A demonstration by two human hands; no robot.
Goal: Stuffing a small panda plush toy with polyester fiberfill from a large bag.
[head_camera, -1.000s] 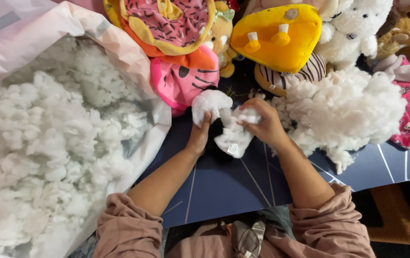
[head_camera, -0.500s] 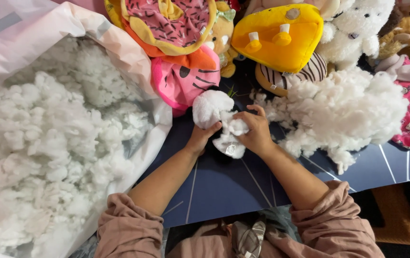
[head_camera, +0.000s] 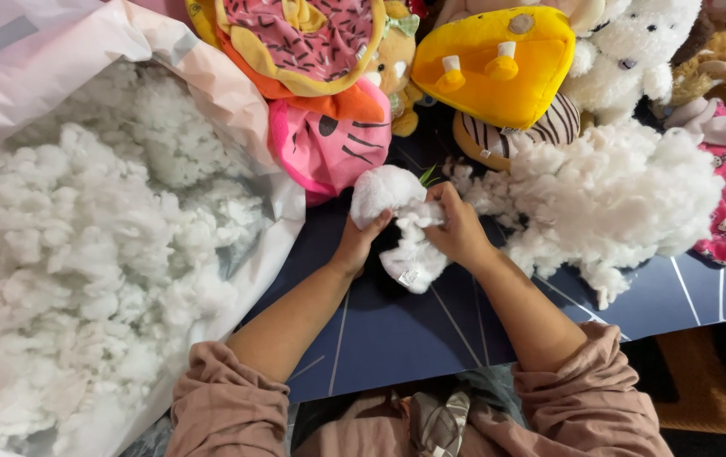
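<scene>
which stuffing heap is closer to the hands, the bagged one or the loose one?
The loose pile of white stuffing on the dark table, just beside the right hand. The other heap sits inside the big plastic bag, farther out past the left hand.

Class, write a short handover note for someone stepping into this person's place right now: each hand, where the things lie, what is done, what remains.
Left hand: grips the small white plush toy from below.
Right hand: pinches a tuft of stuffing at the toy's opening.
Things: loose stuffing pile lies right of the hands on the dark blue table; big open bag of stuffing on the left; finished plush toys stacked behind.
Done: toy's upper part looks plump.
Left: lower part hangs limp; likely needs more filling.
</scene>
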